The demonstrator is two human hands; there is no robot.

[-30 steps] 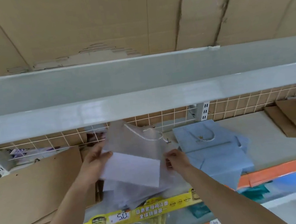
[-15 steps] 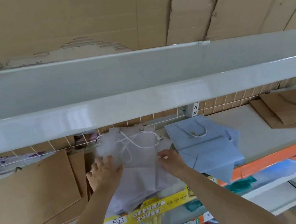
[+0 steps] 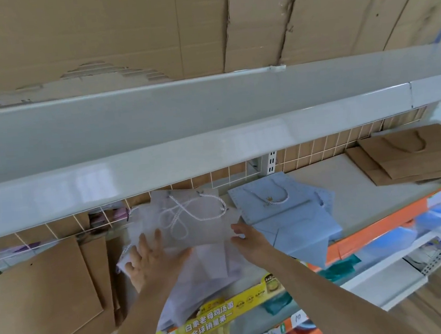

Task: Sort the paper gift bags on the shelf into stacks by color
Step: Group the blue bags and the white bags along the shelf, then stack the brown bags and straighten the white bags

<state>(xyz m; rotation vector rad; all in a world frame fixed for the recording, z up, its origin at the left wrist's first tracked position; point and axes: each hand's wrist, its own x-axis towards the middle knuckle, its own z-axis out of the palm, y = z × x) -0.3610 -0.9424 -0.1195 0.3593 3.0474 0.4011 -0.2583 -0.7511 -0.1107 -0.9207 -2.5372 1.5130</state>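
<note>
Three colours of flat paper gift bags lie on the shelf (image 3: 351, 180): a brown stack (image 3: 45, 294) at the left, a grey-white pile (image 3: 198, 272) in the middle, a blue stack (image 3: 293, 221) just right of it, and a second brown stack (image 3: 414, 157) at the far right. How many bags each stack holds cannot be counted.

The top grey bag (image 3: 192, 224) lies on the middle pile, its white twisted cord handles (image 3: 191, 210) looped across its face. The left hand (image 3: 152, 258) presses flat on its near left corner, fingers straight and spread. The right hand (image 3: 248, 238) touches its right edge with relaxed fingers; whether it pinches the paper cannot be told.

A bare stretch of shelf lies between the blue and far brown stacks. The upper shelf edge (image 3: 212, 151) overhangs closely. A wire grid (image 3: 320, 145) backs the shelf. A yellow price strip (image 3: 216, 317) lines the front.
</note>
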